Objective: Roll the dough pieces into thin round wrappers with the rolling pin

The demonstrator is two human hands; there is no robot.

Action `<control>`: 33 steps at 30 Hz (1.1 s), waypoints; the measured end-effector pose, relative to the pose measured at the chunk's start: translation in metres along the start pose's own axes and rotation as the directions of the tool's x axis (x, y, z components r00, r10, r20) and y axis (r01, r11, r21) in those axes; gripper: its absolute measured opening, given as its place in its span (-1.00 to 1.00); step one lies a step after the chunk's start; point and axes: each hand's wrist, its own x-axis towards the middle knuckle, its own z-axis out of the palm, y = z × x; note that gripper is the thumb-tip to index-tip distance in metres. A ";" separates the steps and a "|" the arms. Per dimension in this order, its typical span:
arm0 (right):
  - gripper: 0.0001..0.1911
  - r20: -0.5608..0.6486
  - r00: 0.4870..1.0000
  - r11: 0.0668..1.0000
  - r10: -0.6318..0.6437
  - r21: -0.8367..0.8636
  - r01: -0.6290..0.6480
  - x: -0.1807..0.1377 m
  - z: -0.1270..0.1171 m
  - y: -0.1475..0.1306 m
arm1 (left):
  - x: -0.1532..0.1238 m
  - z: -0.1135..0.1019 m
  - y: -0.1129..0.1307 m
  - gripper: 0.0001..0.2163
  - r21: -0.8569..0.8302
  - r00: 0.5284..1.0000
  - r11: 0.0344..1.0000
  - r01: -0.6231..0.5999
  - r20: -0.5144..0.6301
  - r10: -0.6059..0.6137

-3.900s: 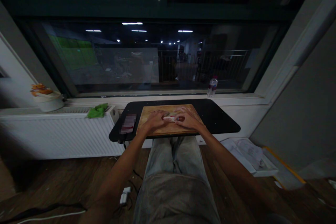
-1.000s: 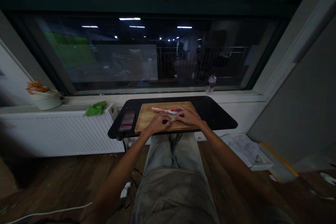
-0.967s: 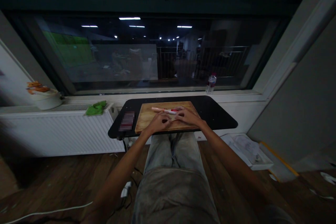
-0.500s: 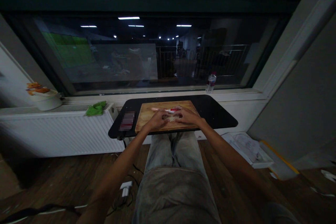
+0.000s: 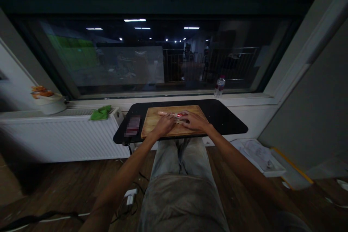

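My left hand (image 5: 163, 125) and my right hand (image 5: 195, 121) rest on a wooden board (image 5: 152, 121), fingertips meeting at its middle. A small pale piece (image 5: 178, 120) is pinched between the fingers of both hands; it is too dim to say what it is. A long red and white stick-shaped packet (image 5: 168, 114) lies across the far part of the board, right beyond my fingertips. The board sits on a small black table (image 5: 225, 121) over my lap.
A blurred flat object (image 5: 132, 127) lies on the table left of the board. A water bottle (image 5: 219, 87) stands on the window sill. A green cloth (image 5: 101, 113) and a white bowl (image 5: 50, 105) sit on the radiator. Papers (image 5: 258, 156) and cables (image 5: 130, 197) lie on the floor.
Earlier both hands held the red and white packet; it now lies at the back of the board. In the last second my fingers closed together on the small pale piece.
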 end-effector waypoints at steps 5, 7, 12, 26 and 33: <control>-0.54 0.018 1.000 0.998 0.019 0.052 -0.019 -0.002 -0.004 0.015 | -0.001 0.007 0.002 -0.84 0.026 0.990 0.992 0.125 -0.072 -0.123; -0.58 -0.011 0.999 0.995 0.032 0.094 -0.031 -0.001 -0.002 0.021 | -0.001 0.006 0.004 -0.83 -0.006 0.980 0.985 0.171 -0.098 -0.170; -0.66 -0.200 0.956 0.951 0.216 0.264 -0.159 0.005 0.003 0.030 | 0.009 -0.013 0.002 -0.79 -0.252 0.932 0.935 0.249 -0.199 -0.302; -0.73 -0.038 0.892 0.816 0.450 0.422 -0.394 0.022 0.005 0.029 | 0.018 0.003 -0.036 -0.75 -0.657 0.882 0.686 0.312 -0.069 -0.467; -0.64 0.006 0.949 0.799 0.314 0.538 -0.268 0.051 0.021 0.024 | 0.018 -0.002 -0.040 -0.81 -0.670 0.896 0.668 0.322 -0.011 -0.444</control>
